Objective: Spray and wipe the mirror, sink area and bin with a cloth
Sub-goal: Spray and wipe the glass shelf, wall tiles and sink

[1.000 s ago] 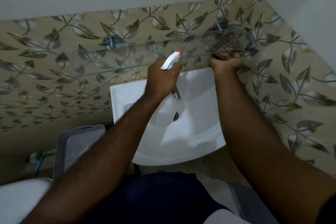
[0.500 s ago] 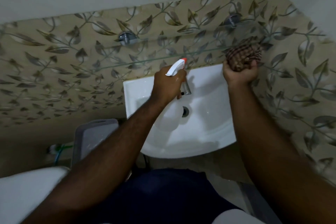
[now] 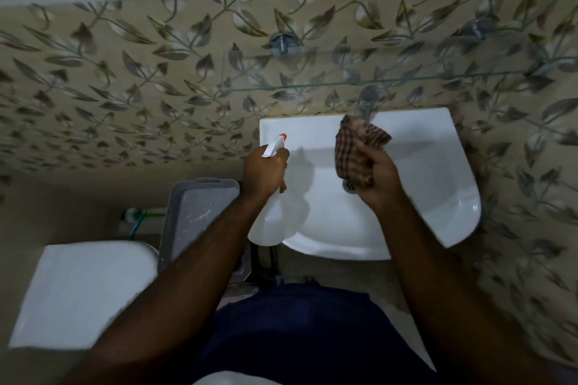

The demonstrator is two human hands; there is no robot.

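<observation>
A white spray bottle was held by the left hand, the fingers wrapped fully round its neck, with the orange-tipped nozzle just above the grip and the translucent body hanging below it over the left rim of the sink. A brown checked cloth was clenched in the closed right hand, most of the bunched fabric standing above and to the left of that grip, over the basin. The chrome tap was seen just beyond the cloth's upper edge; whether the two touched could not be told. The drain lay directly beside the right grip, partly covered by it. A grey bin with a closed lid stood to the left of the left grip, below the sink's level. A glass shelf ran across the leaf-patterned tiles above both grips.
</observation>
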